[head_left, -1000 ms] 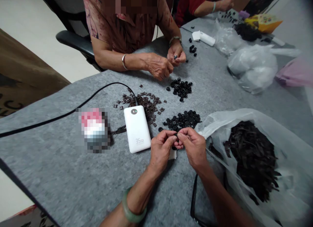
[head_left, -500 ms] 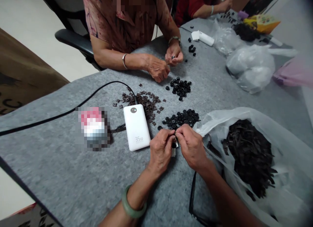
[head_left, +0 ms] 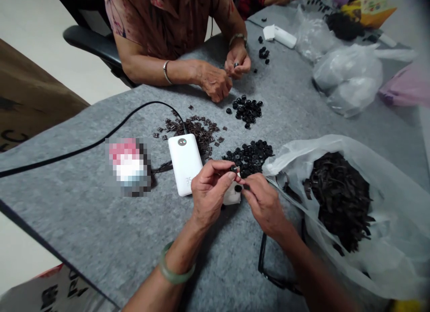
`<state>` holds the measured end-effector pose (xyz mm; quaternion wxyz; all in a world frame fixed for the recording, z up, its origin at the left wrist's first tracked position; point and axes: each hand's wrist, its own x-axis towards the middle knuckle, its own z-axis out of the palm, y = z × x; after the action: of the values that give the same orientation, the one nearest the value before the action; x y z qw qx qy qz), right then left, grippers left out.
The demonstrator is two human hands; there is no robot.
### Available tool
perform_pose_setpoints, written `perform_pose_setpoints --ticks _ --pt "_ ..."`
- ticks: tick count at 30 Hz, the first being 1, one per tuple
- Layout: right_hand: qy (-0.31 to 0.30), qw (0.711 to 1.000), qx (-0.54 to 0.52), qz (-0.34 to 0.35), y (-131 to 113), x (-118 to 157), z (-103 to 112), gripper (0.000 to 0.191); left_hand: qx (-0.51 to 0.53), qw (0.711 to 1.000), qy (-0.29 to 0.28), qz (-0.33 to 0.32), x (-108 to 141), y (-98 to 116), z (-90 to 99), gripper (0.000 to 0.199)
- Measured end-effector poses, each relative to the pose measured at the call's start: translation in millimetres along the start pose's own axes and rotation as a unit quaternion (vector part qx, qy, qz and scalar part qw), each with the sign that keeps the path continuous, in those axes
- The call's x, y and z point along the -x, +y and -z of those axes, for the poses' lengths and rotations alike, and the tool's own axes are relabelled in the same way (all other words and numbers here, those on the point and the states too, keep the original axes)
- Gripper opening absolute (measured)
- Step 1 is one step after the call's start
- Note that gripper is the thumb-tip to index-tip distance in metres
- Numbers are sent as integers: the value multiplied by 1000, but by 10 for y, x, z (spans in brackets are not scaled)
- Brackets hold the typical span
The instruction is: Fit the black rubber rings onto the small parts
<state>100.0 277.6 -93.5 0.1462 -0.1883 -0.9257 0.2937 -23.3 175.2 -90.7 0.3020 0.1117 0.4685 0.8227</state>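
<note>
My left hand (head_left: 208, 192) pinches a small round black piece (head_left: 233, 168) between thumb and fingertips. Close beside it on the right, my right hand (head_left: 264, 202) has its thumb and forefinger closed; whatever they hold is too small to make out. Between and below the hands lies a small white packet (head_left: 232, 195), with a black disc (head_left: 238, 188) near its top. Just beyond my fingers is a pile of round black pieces (head_left: 257, 155). A white power bank (head_left: 184, 162) stands partly behind my left hand.
Brown clips (head_left: 201, 132) and a second black pile (head_left: 247, 110) lie farther back. An open plastic bag (head_left: 393, 240) of dark strips is at the right, black-framed glasses (head_left: 261, 258) below my right hand. Across the table (head_left: 134, 240), a person's hands (head_left: 217, 81) work. A cable (head_left: 83, 148) crosses left.
My hands have moved slightly apart, and my left hand has turned and opened up to show the black piece. The whole view has shifted, so the table's contents appear higher.
</note>
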Motion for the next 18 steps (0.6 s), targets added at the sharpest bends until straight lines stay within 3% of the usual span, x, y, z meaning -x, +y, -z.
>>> perform_pose_setpoints --ticks 2,4,9,11,13,15,18 --pt "-29 996 73 39 18 2 -65 25 0 1000 5 7 -15 -11 9 18" --pt "-43 995 85 34 44 -8 -120 28 13 1000 5 27 -27 -35 6 22" --pt "-1 991 -112 -75 85 -45 -109 22 33 998 0 61 -42 -97 -9 23" --pt "20 952 -259 -165 66 -65 -65 22 27 997 -6 72 -43 -114 -6 23" --pt "37 869 -426 -248 22 -92 -26 32 21 996 -16 86 -41 -125 -3 24" --pt "48 797 -531 -284 -38 -126 1 41 17 995 -23 95 -37 -129 -6 24" --pt "55 747 -591 -299 -118 -176 24 43 8 994 -32 101 -25 -120 -22 22"
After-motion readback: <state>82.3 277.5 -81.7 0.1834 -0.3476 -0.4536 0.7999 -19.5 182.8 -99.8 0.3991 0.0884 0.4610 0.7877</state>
